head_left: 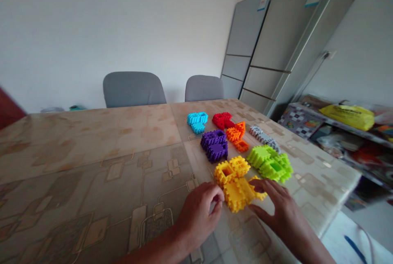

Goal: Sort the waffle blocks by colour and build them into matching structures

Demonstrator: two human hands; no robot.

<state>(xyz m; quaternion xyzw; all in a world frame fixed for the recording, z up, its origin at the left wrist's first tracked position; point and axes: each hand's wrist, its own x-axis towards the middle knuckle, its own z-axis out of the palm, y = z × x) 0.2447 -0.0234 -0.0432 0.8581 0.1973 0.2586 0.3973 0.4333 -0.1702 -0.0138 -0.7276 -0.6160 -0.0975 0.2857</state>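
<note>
Yellow interlocking plastic blocks (238, 193) with toothed edges lie in stacks near the table's front right. Close against their left side is my left hand (204, 206), its fingers curled in and nothing visible in them. My right hand (276, 200) reaches over the right end of the yellow blocks, thumb and fingers apart. Its fingertips partly cover a yellow piece there; whether they press on it I cannot tell. Just beyond stand purple blocks (215, 146) and lime green blocks (270, 163).
Farther back are light blue blocks (197, 122), red blocks (222, 120), orange blocks (236, 135) and a row of grey blocks (264, 138). The patterned table (101, 165) has two grey chairs (134, 89) behind it. A cluttered shelf (346, 122) stands at right, near a tall fridge (276, 39).
</note>
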